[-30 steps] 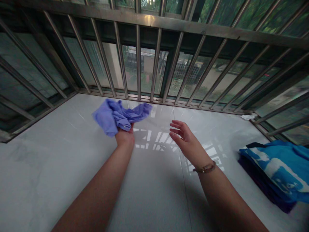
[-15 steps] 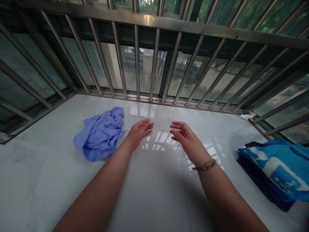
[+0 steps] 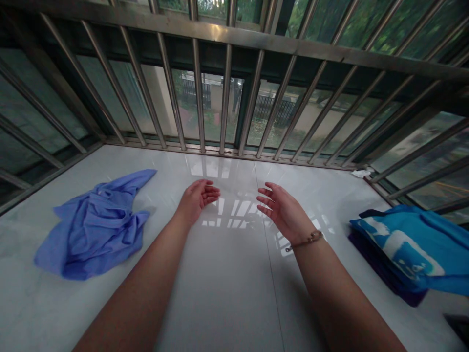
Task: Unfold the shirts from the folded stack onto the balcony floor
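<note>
A crumpled periwinkle-blue cloth (image 3: 95,227) lies spread on the white marble ledge (image 3: 234,274) at the left, well apart from my hands. My left hand (image 3: 196,200) hovers to its right, fingers slightly curled around nothing. My right hand (image 3: 282,210) is open and empty, fingers spread, with a thin chain bracelet (image 3: 306,240) on the wrist. Neither hand touches the cloth or the other hand. A folded blue-and-white printed towel (image 3: 406,249) sits to the right of my right hand.
Under the towel lies a dark purple folded cloth (image 3: 377,259). Steel window bars (image 3: 227,83) run along the far edge and both sides of the ledge. A small white scrap (image 3: 362,172) lies in the far right corner.
My left hand has let go of the cloth, which dropped to the ledge and now lies spread out further left. Both hands stay open, and the view has shifted slightly.
</note>
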The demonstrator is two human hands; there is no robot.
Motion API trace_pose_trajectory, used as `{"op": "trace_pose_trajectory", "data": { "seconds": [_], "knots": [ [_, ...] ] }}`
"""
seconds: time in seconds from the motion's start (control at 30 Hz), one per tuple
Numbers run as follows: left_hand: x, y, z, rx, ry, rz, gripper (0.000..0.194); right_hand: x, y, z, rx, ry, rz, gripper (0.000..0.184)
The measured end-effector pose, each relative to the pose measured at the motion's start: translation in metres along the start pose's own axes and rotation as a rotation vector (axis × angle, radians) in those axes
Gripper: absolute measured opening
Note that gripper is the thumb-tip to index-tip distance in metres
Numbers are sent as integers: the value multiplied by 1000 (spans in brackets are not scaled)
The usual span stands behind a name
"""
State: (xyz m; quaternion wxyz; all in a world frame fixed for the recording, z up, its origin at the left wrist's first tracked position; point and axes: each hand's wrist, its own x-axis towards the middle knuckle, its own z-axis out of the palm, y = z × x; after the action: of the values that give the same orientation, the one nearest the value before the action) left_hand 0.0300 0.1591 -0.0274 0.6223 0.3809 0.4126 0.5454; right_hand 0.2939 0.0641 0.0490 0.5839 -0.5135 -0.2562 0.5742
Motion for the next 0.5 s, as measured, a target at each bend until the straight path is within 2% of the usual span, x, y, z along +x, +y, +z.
{"op": "trace_pose_trajectory", "data": {
  "seconds": [0.07,0.1,0.2,0.33,0.43,0.5],
  "knots": [
    [-8,-3,9,36,-214,-162,38,4,-8,-4,182,89,64,28],
    [-10,-2,11,39,-249,-191,39,7,-12,-8,265,139,67,35],
    [-11,2,9,-28,-233,-185,38,17,-21,-24,475,280,10,49],
    [-9,6,7,-68,-216,-195,35,29,-32,-57,672,492,-105,52],
    [-8,4,9,-49,-207,-218,32,37,-41,-88,697,662,-224,50],
    [-8,3,10,-46,-197,-222,31,42,-45,-110,587,736,-317,51]
  ]
}}
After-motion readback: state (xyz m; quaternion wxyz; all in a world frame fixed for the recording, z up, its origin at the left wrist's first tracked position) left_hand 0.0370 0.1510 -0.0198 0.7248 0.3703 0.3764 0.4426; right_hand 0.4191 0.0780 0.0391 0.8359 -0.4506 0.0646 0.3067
